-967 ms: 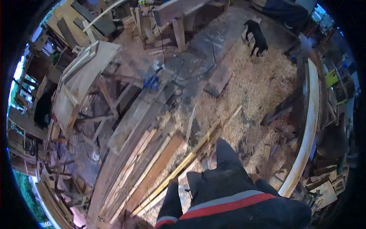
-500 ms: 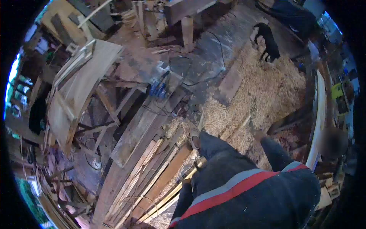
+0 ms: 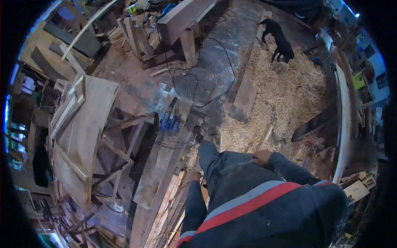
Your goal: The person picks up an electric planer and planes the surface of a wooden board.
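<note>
My left hand (image 3: 194,177) is low, beside the long stacked boards (image 3: 165,208); its fingers are too small and hidden to make out. My right hand (image 3: 262,157) lies against the dark trousers (image 3: 235,162) at my upper leg, fingers pointing left, with nothing visible in it. Left of my left hand runs a wide worn plank (image 3: 151,182). A blue power tool (image 3: 168,122) sits at that plank's far end, apart from both hands.
Wood shavings (image 3: 285,99) cover the floor ahead, where a black dog (image 3: 278,39) stands. A cable (image 3: 233,72) loops over the floor. Left is a large leaning panel (image 3: 89,107); far ahead, a heavy beam (image 3: 182,20). A long pale board (image 3: 343,120) runs along the right.
My right hand has come back and left onto my leg. My left hand has moved forward along the boards. The view has shifted and my body is more upright.
</note>
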A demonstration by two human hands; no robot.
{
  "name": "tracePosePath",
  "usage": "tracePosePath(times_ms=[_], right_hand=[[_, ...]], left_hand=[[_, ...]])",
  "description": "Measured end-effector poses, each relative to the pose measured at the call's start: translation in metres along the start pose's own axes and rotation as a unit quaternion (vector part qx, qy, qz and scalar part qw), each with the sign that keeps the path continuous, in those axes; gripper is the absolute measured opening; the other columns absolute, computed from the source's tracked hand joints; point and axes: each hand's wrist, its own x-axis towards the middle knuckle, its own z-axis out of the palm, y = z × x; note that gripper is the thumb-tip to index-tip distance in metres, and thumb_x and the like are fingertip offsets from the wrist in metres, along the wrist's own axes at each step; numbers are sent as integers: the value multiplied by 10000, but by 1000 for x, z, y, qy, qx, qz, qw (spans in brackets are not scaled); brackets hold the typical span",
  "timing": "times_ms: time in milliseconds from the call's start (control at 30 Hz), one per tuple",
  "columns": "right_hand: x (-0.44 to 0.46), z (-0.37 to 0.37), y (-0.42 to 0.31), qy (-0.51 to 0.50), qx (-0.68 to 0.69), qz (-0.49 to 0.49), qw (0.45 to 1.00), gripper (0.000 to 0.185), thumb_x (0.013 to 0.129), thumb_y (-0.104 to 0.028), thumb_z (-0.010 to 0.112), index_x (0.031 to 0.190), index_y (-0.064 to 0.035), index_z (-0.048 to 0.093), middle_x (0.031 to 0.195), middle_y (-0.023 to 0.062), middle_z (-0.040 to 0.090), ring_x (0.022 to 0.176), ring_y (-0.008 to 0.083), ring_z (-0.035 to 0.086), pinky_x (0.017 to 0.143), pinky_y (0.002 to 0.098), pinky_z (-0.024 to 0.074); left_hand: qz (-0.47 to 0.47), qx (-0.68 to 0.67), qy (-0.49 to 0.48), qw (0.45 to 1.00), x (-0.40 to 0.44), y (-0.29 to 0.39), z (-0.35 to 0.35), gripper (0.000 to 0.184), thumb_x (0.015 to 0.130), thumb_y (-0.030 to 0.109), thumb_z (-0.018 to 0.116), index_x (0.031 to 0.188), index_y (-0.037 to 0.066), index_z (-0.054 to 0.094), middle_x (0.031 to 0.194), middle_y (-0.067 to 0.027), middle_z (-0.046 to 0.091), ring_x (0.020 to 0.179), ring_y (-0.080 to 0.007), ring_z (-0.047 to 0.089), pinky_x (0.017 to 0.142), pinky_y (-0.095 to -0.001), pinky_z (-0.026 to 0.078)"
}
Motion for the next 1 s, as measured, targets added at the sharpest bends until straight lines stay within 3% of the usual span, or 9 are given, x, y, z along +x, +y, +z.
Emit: tracePosePath(times_ms=[300, 400, 433, 500, 633, 700, 767, 867, 1000], right_hand=[[73, -170, -107, 140, 168, -122, 968, 463, 957, -430, 566, 1170, -25, 633, 1065, 221, 683, 980, 379, 657, 863, 433, 517], [110, -264, -173, 219, 222, -215, 926, 414, 978, -357, 588, 1208, -14, 617, 1066, 133, 688, 962, 222, 658, 858, 353, 519], [112, -305, -197, 232, 242, -257, 906, 400, 992, -335, 588, 1231, -14, 603, 1081, 84, 684, 956, 150, 644, 857, 333, 519], [122, -382, -243, 186, 463, -341, 797, 405, 1012, -318, 552, 1270, -7, 570, 1104, 93, 672, 964, 170, 642, 867, 343, 522], [161, -575, -317, 158, 637, -461, 597, 367, 1020, -283, 510, 1288, -32, 518, 1151, 129, 650, 1026, 231, 642, 888, 373, 527], [202, -683, -340, 179, 646, -445, 593, 384, 997, -294, 551, 1285, -45, 504, 1155, 138, 640, 1038, 259, 637, 920, 402, 513], [279, -788, -351, 228, 677, -406, 570, 357, 948, -282, 618, 1191, -36, 532, 1063, 163, 624, 960, 262, 637, 797, 385, 539], [397, -894, -343, 371, 660, -293, 584, 363, 945, -256, 614, 1211, -27, 525, 1117, 187, 639, 995, 301, 648, 804, 413, 533], [570, -1008, -296, 481, 207, -2, 852, 341, 944, -229, 602, 1223, -36, 582, 1281, 170, 604, 1171, 371, 587, 909, 486, 484]], left_hand=[[11, 220, -79, 972, 11, 38, -18, 412, 909, 389, 619, 1077, 14, 588, 958, -127, 621, 787, -259, 597, 643, -406, 456], [19, 227, -72, 971, 22, 65, -8, 432, 905, 392, 625, 1102, 13, 569, 988, -136, 607, 820, -270, 584, 671, -414, 448], [27, 225, -73, 971, 27, 80, 0, 439, 903, 394, 628, 1111, 12, 562, 999, -139, 602, 831, -273, 580, 680, -417, 445], [47, 198, -51, 978, 37, 110, 12, 455, 900, 396, 632, 1128, 11, 550, 1019, -144, 592, 853, -280, 572, 699, -423, 440], [84, 113, 15, 990, 49, 193, 24, 489, 894, 401, 641, 1163, 9, 525, 1059, -156, 573, 898, -293, 556, 737, -435, 429], [101, 87, 53, 990, 52, 233, 26, 507, 891, 403, 646, 1180, 8, 512, 1079, -161, 563, 920, -300, 548, 756, -441, 423], [112, 84, 90, 986, 58, 260, 27, 526, 888, 405, 650, 1197, 7, 500, 1100, -167, 553, 942, -307, 539, 775, -447, 418], [125, 105, 139, 977, 70, 288, 41, 555, 884, 409, 657, 1223, 6, 481, 1130, -176, 539, 975, -317, 527, 803, -455, 410], [125, 138, 207, 960, 84, 355, 84, 596, 878, 413, 666, 1257, 4, 456, 1171, -187, 519, 1020, -331, 511, 841, -467, 399]])
